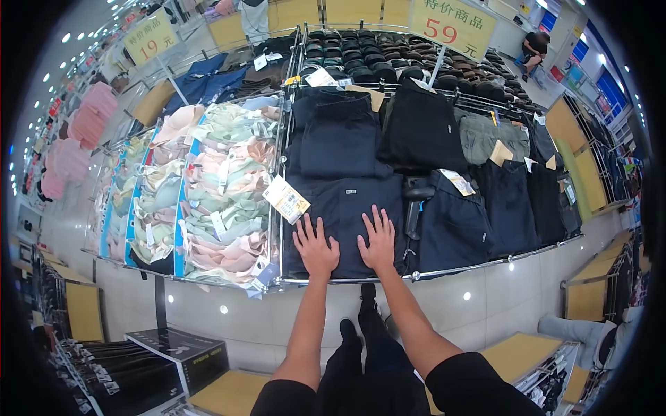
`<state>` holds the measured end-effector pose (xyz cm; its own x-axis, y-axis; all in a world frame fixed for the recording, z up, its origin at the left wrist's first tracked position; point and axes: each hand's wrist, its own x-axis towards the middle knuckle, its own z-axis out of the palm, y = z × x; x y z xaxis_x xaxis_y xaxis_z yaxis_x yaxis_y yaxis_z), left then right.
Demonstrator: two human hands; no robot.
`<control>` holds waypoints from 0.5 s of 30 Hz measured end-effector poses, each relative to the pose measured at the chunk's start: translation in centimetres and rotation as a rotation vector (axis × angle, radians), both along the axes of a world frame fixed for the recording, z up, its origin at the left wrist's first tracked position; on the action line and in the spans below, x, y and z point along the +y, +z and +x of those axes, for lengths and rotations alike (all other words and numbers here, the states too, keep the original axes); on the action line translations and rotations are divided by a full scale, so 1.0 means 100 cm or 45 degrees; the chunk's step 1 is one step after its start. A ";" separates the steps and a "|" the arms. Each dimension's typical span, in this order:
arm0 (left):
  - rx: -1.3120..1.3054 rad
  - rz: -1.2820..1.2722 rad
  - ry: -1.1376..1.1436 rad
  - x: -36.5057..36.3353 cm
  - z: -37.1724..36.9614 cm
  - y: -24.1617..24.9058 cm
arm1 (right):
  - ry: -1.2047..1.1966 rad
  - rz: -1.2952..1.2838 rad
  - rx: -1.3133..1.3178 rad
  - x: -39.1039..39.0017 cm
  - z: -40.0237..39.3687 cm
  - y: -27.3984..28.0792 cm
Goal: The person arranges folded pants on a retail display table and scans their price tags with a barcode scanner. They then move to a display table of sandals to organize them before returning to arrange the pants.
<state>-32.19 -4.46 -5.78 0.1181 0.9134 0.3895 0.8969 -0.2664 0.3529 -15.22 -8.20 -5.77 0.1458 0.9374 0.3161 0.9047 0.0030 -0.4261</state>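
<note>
Both my hands lie flat on a folded dark navy garment (345, 208) at the front of the display table. My left hand (316, 247) rests on its left part, fingers spread, and my right hand (377, 240) on its right part, fingers spread too. Neither holds anything. A white and yellow price tag (286, 199) sticks out at the garment's left edge, just above my left hand. Right of my right hand, a black and blue handheld device (416, 208) lies between the garment and another folded dark pair of trousers (452, 218). More folded dark trousers (338, 142) lie behind.
Pastel bras (229, 180) fill the left compartments behind a metal rail (347, 279). Price signs stand on poles, one reading 19 (151, 38), one 59 (451, 26). Rows of dark shoes (374, 59) lie behind. A seated person (535, 50) is at the far right.
</note>
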 end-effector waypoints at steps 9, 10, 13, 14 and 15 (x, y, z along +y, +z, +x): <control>0.014 -0.012 -0.003 0.000 0.001 0.000 | 0.007 -0.010 -0.019 0.002 0.003 -0.003; 0.013 -0.010 -0.002 0.000 0.002 0.000 | 0.007 -0.012 -0.016 0.002 0.003 -0.003; 0.016 -0.025 -0.002 0.000 0.001 0.002 | 0.008 -0.011 -0.003 0.002 0.003 -0.003; 0.013 -0.025 -0.003 0.000 0.001 0.002 | 0.009 -0.010 0.006 0.002 0.003 -0.003; 0.010 -0.025 -0.004 0.000 0.001 0.001 | 0.009 -0.009 0.006 0.002 0.003 -0.003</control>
